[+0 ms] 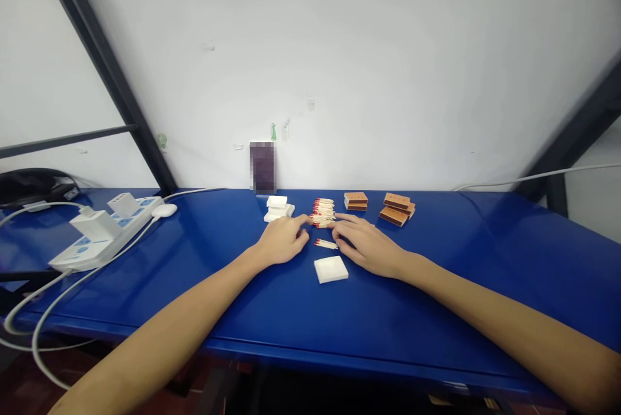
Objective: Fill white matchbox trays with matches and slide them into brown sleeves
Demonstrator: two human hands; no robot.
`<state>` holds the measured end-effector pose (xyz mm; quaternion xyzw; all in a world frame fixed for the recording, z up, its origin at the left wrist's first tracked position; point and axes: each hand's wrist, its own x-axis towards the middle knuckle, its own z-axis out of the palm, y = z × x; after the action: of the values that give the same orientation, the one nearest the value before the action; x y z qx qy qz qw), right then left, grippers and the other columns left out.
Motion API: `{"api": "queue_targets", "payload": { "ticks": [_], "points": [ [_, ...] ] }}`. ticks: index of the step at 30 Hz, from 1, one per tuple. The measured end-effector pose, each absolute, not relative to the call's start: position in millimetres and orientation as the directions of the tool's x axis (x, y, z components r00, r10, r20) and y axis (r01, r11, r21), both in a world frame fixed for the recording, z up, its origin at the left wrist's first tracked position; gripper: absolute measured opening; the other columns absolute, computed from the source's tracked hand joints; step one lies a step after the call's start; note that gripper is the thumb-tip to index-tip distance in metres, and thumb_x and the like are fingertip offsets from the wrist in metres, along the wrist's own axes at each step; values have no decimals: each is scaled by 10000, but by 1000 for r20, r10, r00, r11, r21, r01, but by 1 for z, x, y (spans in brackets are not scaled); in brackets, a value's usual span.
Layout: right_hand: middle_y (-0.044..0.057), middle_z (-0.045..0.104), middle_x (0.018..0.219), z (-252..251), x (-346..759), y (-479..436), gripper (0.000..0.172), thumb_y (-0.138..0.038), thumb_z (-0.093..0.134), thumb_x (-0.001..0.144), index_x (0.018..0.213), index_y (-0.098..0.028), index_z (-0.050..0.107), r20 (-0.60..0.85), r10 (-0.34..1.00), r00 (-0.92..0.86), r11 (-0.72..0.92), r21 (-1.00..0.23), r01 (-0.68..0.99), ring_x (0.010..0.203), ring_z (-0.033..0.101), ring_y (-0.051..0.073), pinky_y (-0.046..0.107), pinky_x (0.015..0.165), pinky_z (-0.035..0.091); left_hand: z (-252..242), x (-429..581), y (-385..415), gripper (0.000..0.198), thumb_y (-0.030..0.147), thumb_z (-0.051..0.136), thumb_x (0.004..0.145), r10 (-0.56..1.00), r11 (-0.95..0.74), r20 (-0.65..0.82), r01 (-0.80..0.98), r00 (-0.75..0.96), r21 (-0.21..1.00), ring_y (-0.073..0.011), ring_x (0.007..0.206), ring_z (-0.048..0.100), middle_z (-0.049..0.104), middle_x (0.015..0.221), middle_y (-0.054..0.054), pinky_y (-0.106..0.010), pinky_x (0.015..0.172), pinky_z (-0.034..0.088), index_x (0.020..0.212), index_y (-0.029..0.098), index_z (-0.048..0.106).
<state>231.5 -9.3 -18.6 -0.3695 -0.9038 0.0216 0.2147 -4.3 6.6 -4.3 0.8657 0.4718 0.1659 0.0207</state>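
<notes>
A pile of red-tipped matches [324, 207] lies on the blue table with the heads pointing left. My left hand [284, 238] rests at its left side, index finger stretched to the red heads and thumb apart. From the right, my right hand [366, 244] reaches the plain ends with its index finger out, the other fingers bent. Neither hand has lifted a match. Nearer to me lies a small group of matches [326, 244], close to my right fingers. In front of that sits a white matchbox tray [331, 269]; its inside is hard to make out.
White trays [278, 209] are stacked behind my left hand. Brown matchboxes stand in two stacks, one near the pile [356, 200] and one farther right [396, 208]. A dark pixelated rectangle [263, 168] stands against the wall. A power strip [104, 234] with white cables occupies the left.
</notes>
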Motion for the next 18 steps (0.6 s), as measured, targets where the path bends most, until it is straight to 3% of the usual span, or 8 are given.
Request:
{"api": "queue_targets", "payload": {
  "ticks": [12, 18],
  "points": [
    [85, 677, 1127, -18, 232, -10, 187, -211, 391, 965, 918, -229, 571, 345, 711, -613, 698, -246, 672, 1348, 447, 302, 503, 986, 451, -3, -5, 7, 407, 219, 411, 923, 791, -601, 230, 791, 567, 115, -212, 690, 628, 671, 735, -20, -309, 664, 452, 1293, 217, 581],
    [91, 685, 1153, -18, 232, -9, 170, -220, 402, 966, 931, -226, 568, 363, 677, -641, 729, -208, 652, 1325, 469, 302, 485, 991, 442, -2, -6, 7, 373, 275, 390, 969, 772, -627, 215, 772, 599, 102, -214, 756, 642, 692, 806, -36, -322, 716, 471, 1286, 206, 575]
  ]
}}
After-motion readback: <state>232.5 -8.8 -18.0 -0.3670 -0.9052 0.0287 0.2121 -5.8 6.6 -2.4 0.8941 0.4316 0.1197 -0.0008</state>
